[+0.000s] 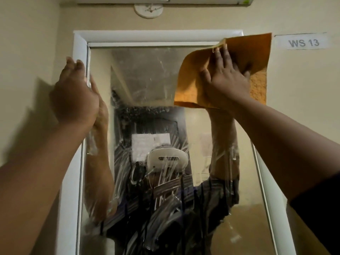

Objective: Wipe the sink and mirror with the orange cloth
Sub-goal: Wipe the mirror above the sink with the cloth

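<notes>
**Mirror half wiped, sink out of sight**

The right hand lies flat with straight, spread fingers on the cloth, pressing it against the top right corner of the mirror. The cloth spreads over that corner, across the frame and onto the wall beside it; one upper edge is folded over near the fingertips. The left hand rests against the mirror's upper left edge, fingers fairly straight and together, holding nothing; it seems to steady the mirror or the person.

Judging by the glass, the wiping is under way but not finished. The upper part of the mirror looks hazy and smeared, and the middle and lower parts are crossed with wet streaks and droplets. No part of the glass looks clean and dry. So most of the mirror probably needs more passes, from the top corner downward.

The sink does not show at all, so whether it has been wiped cannot be told. A label reading WS 13 sits on the wall to the right of the mirror's top.
</notes>
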